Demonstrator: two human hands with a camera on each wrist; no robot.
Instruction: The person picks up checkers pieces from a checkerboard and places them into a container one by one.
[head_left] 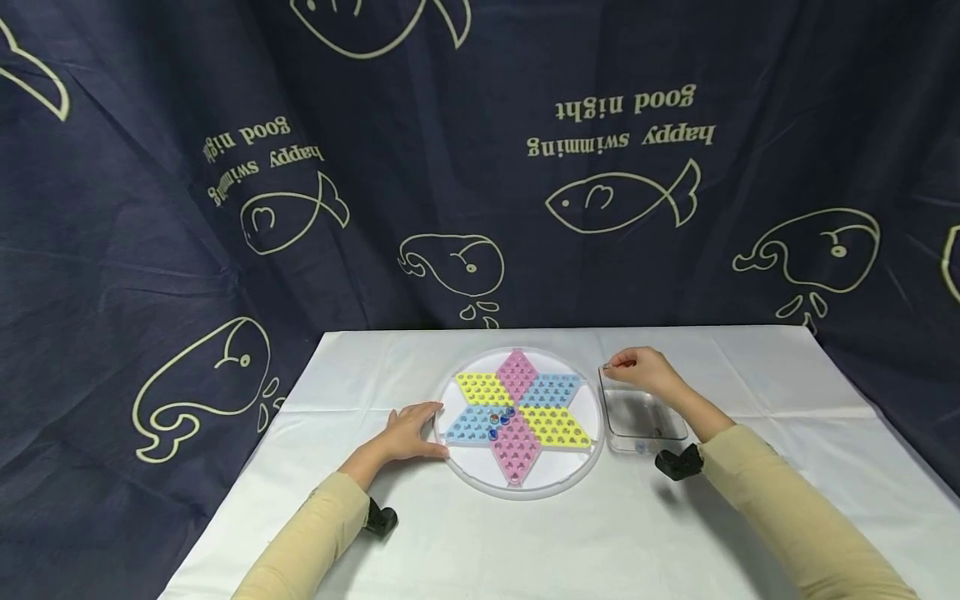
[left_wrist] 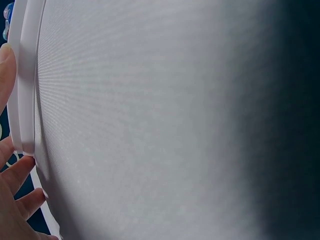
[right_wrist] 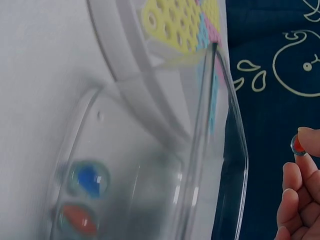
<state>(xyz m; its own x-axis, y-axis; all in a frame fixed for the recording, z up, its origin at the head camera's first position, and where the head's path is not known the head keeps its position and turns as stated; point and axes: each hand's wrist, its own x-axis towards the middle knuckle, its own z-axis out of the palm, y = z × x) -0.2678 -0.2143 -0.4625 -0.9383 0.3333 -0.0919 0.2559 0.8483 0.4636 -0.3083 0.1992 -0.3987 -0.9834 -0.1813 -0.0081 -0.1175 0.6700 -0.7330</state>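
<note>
Right hand [head_left: 643, 369] pinched a red-centred marble [right_wrist: 296, 145] near the far rim of the clear box [head_left: 632, 412]; left hand [head_left: 407, 432], fingers spread, touched the edge of the star-patterned board [head_left: 557, 468].

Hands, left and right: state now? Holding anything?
Left hand: open, fingers spread at the edge of the game board, not gripping.
Right hand: closed, pinching a marble with red inside.

The head camera looks forward and down from well back over the white table [head_left: 450, 550] to the dark curtain [head_left: 450, 125], the left wrist's looks close past the round board [left_wrist: 27, 90], and the right wrist's faces the clear box [head_left: 637, 414] closely, sharing box and board with the head view.
</note>
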